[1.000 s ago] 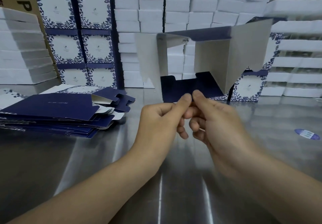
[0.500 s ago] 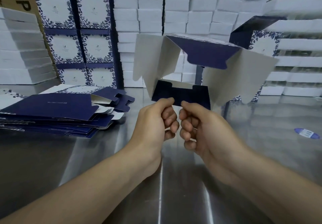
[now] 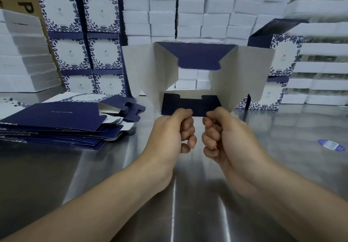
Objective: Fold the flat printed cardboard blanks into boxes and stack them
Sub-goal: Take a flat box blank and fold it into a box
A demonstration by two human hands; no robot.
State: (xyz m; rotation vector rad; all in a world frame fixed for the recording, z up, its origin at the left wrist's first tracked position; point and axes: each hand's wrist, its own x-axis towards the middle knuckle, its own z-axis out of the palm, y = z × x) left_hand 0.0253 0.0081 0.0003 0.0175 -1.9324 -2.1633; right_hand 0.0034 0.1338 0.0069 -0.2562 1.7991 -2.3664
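Both hands hold a half-opened blank (image 3: 195, 68) up above the steel desk (image 3: 188, 194). The left grip (image 3: 175, 128) and right grip (image 3: 222, 132) sit side by side, each pinching the lower edge of the blank's navy bottom flap (image 3: 190, 104). White side panels splay outward above them, a navy flap hanging at the top. Left of the left grip lies a pile of blanks (image 3: 62, 121); beyond it stand folded boxes (image 3: 84, 40). Right of the right grip lies a sticker (image 3: 331, 144).

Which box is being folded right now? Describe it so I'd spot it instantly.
Above the steel table, both hands pinch the near navy flap of one half-opened box. Unlike the flat blanks stacked left, it stands open, showing its white inside.
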